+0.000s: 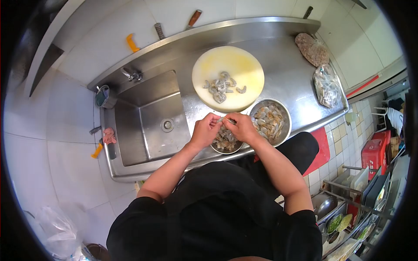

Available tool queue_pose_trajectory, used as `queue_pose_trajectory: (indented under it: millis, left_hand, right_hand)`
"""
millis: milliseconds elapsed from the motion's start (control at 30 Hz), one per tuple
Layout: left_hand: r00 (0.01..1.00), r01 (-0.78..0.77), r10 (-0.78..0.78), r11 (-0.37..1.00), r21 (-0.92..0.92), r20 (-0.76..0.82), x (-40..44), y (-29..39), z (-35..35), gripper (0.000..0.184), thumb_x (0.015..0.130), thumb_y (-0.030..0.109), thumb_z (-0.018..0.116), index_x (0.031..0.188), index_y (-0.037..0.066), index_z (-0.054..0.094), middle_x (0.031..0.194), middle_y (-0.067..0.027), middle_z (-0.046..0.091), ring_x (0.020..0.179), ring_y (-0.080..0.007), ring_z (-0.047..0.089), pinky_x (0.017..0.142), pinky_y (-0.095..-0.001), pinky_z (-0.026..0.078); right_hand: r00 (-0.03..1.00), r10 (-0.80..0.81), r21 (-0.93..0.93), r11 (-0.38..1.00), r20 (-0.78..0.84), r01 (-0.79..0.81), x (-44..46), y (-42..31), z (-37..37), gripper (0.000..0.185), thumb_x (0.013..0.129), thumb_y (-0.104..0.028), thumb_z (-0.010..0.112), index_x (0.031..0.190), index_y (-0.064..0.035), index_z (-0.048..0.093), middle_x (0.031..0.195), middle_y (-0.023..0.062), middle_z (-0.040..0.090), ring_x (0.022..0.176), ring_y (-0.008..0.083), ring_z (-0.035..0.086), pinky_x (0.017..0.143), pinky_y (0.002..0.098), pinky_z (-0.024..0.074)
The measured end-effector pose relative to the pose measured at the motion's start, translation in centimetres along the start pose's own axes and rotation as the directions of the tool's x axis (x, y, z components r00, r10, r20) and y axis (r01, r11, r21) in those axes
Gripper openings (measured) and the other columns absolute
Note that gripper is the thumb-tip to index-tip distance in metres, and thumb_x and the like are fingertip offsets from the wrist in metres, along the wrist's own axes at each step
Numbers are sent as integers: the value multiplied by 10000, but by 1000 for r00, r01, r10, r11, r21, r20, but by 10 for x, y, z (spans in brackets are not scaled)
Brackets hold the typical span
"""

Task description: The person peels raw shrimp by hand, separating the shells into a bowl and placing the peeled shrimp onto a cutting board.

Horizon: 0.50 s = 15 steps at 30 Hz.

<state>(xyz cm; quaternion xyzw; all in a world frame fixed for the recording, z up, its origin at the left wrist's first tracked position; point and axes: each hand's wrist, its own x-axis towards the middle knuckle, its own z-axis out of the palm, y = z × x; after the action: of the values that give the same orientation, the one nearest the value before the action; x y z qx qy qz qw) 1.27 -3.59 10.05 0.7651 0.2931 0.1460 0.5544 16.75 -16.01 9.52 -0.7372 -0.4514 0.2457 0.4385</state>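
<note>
My left hand (206, 130) and my right hand (242, 127) meet above a small metal bowl (226, 151) that holds shells and shrimp pieces. Between their pinched fingers is a small grey shrimp (222, 119). To the right of my right hand, a larger metal bowl (288, 126) is filled with unpeeled shrimp (269, 122). Just beyond my hands stands a thick round cutting board (248, 65), with a pile of grey peeled shrimp (220, 88) on it.
A steel sink basin (148, 135) with a faucet (131, 75) lies left. Bagged food (327, 87) and a bag of minced food (312, 48) sit on the counter's right end. Knives (194, 18) stand behind the back edge. A red crate (373, 153) and shelving are at right.
</note>
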Motion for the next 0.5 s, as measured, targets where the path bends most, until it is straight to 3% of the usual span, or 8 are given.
queue_pose_trajectory:
  millis: [67, 100, 200, 300, 367, 433, 467, 500]
  left_hand:
    - [999, -38, 32, 980, 196, 35, -3, 0, -3, 213, 970, 139, 708, 1132, 1, 693, 1061, -189, 759, 968, -282, 758, 846, -386, 590]
    - [999, -38, 33, 979, 199, 31, -4, -6, -3, 213, 970, 139, 708, 1132, 1, 693, 1061, -189, 759, 968, -282, 758, 846, -386, 590]
    - [945, -325, 310, 853, 407, 105, -4, -27, -2, 230, 945, 116, 657, 1152, 34, 714, 1058, -200, 736, 965, -397, 721, 856, -463, 583]
    - [976, -193, 216, 895, 401, -13, 2, -34, -5, 215, 927, 72, 665, 1133, 28, 709, 1017, -225, 728, 931, -415, 711, 831, -467, 577]
    - [993, -89, 114, 919, 385, -42, 5, -30, -9, 221, 931, 86, 673, 1138, 28, 722, 1001, -198, 743, 918, -354, 734, 833, -440, 584]
    - [999, -2, 9, 982, 189, -35, 7, -27, -14, 244, 928, 101, 706, 1158, 23, 732, 1002, -159, 762, 868, -276, 739, 831, -390, 592]
    - [1000, 20, -18, 981, 192, -8, 11, -41, -13, 285, 918, 99, 737, 1196, 39, 748, 1037, -129, 778, 828, -193, 723, 823, -334, 592]
    - [1000, 18, -19, 982, 190, 1, 12, -37, -13, 285, 918, 99, 737, 1196, 39, 748, 1037, -129, 778, 828, -193, 723, 823, -334, 592]
  right_hand:
    - [999, 21, -10, 1000, 24, -20, 0, 5, 4, 265, 956, -261, 731, 1064, -21, 764, 940, 196, 751, 809, 337, 729, 721, 400, 565]
    - [995, 60, -51, 997, 77, -56, -1, 5, 5, 273, 947, -274, 728, 1048, -23, 767, 938, 203, 752, 816, 346, 732, 727, 417, 567]
    - [983, 65, -159, 986, 172, -38, -3, 7, 7, 289, 931, -301, 724, 1018, -30, 772, 949, 220, 752, 855, 371, 735, 759, 454, 570]
    - [961, 80, -301, 954, 265, 4, -7, 9, 10, 290, 924, -313, 726, 999, -36, 772, 965, 233, 749, 911, 403, 727, 807, 487, 570]
    - [943, 129, -378, 926, 308, -3, -12, 5, 9, 284, 924, -310, 728, 994, -39, 771, 969, 235, 747, 936, 419, 720, 830, 499, 568]
    - [941, 142, -477, 879, 306, 23, -13, -2, 5, 296, 935, -304, 726, 1087, -51, 752, 993, 229, 743, 961, 420, 713, 848, 500, 566]
    - [941, 150, -478, 878, 303, 14, -13, -2, 5, 296, 935, -304, 726, 1087, -51, 752, 993, 229, 743, 961, 420, 713, 848, 500, 566]
    - [968, 73, -382, 924, 242, 26, -12, -3, 5, 310, 955, -309, 699, 1118, -47, 730, 1059, 229, 734, 1002, 422, 701, 874, 510, 558]
